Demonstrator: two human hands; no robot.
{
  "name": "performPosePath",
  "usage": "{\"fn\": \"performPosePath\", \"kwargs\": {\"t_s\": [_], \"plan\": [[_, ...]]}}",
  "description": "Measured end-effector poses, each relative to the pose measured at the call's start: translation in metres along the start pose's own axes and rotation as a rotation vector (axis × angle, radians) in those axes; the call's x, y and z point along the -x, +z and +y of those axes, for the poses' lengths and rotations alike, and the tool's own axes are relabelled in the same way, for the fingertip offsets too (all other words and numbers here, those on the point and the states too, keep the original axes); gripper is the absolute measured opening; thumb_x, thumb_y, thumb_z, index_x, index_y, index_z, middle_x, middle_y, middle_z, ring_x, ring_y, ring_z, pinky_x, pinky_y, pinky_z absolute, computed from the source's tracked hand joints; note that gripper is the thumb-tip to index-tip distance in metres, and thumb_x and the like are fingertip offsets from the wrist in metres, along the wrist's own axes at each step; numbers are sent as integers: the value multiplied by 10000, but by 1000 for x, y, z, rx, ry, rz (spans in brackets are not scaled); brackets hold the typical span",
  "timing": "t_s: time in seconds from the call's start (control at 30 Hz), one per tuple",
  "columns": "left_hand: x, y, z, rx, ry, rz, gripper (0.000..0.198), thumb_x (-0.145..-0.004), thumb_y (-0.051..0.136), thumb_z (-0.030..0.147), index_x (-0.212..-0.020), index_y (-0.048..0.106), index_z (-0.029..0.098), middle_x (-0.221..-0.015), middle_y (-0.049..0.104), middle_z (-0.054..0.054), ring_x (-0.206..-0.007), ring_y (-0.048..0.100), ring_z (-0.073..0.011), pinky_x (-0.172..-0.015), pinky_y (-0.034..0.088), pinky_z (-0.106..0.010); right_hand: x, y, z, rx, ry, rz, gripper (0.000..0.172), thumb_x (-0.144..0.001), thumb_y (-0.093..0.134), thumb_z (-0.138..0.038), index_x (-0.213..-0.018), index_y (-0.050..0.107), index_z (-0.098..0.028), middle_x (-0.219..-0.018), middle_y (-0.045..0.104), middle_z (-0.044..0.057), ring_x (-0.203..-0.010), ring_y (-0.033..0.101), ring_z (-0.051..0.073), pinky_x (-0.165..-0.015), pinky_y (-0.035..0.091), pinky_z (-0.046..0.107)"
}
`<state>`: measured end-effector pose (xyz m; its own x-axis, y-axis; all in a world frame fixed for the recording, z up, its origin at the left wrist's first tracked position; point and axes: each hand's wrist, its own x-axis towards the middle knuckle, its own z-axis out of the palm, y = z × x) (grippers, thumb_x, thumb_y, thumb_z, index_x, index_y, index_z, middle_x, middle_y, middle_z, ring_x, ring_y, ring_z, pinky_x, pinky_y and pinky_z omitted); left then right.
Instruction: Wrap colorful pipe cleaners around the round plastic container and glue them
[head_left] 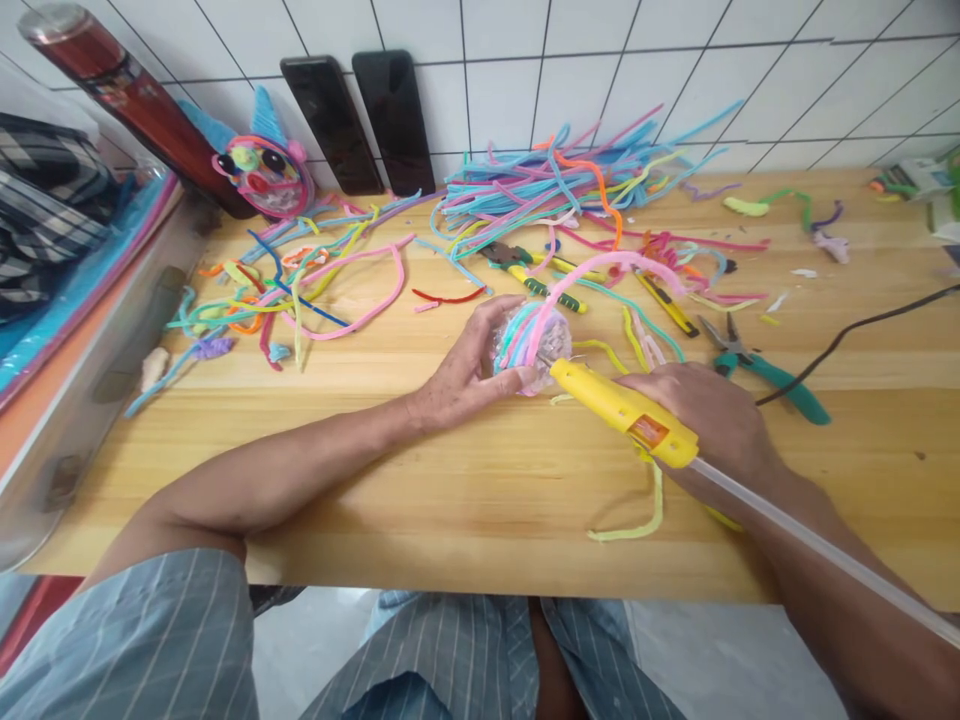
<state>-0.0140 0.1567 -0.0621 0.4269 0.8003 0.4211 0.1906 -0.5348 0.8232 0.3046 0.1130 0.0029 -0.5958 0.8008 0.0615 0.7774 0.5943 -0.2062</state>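
Observation:
My left hand is closed around a small clear ball-like piece with pink, blue and green pipe cleaners laid over its left side. From it a long pink pipe cleaner arches up and to the right. My right hand grips a yellow hot glue gun, with a long clear glue stick sticking out of its back end. The gun's nozzle is at the right side of the ball, close to my left thumb; whether it touches cannot be made out.
Pipe cleaners lie heaped at the back, with loose ones to the left. Teal pliers, a yellow cutter and yellow-handled pliers lie around. Two phones, a pipe-cleaner figure and a red flask stand by the wall.

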Motion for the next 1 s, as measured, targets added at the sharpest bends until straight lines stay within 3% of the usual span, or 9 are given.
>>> {"fn": "performPosePath", "kwargs": {"t_s": [0.27,0.7,1.0], "plan": [[2,2,-3,0,-13,14,814,-1011,764,613,-1661,372,318,-1691,470,-139,-1586,500,-356,-1365,419,-585,-1,1,-6,2,4,35,366,-1077,513,-291,-1190,834,-157,-854,787,126,-935,738,281,-892,446,373],[1,0,-1,-8,17,-1,789,-1020,755,599,-1665,386,335,-1718,455,-136,-1614,477,-370,-1377,414,-610,1,13,-6,-24,-140,309,338,-1107,488,-263,-1233,794,-197,-946,819,103,-969,768,275,-938,503,386],[2,1,-2,18,-29,10,801,-1006,769,611,-1651,389,324,-1690,471,-133,-1581,506,-353,-1358,429,-579,2,8,0,-17,-33,95,400,-1093,522,-372,-1299,817,-197,-918,815,107,-978,762,281,-929,467,387]]}}
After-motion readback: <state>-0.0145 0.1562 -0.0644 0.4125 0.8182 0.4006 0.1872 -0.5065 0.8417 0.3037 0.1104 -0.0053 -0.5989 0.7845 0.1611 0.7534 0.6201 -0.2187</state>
